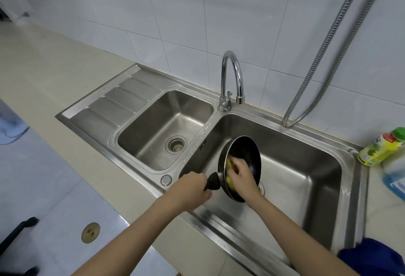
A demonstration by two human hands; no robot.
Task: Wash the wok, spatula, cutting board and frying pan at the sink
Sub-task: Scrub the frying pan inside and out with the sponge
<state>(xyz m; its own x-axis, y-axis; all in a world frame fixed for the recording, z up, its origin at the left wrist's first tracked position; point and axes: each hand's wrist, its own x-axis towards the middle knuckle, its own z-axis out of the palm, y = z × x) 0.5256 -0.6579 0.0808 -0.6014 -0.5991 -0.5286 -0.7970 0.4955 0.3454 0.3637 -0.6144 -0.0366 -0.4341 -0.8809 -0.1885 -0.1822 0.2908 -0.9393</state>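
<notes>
A small black frying pan (245,150) stands tilted on its edge inside the right basin of the steel sink (306,166). My left hand (192,190) grips the pan's black handle (213,182) at the basin's left wall. My right hand (242,176) holds a yellow sponge (229,163) against the inside of the pan. The sponge is mostly hidden under my fingers. No wok, spatula or cutting board is in view.
The chrome faucet (232,78) arches between the two basins, no water visible. The left basin (166,128) and ribbed drainboard (118,104) hold nothing. A yellow dish soap bottle (381,148) and a blue bottle (394,177) stand on the counter at right. A metal hose (328,47) hangs on the wall.
</notes>
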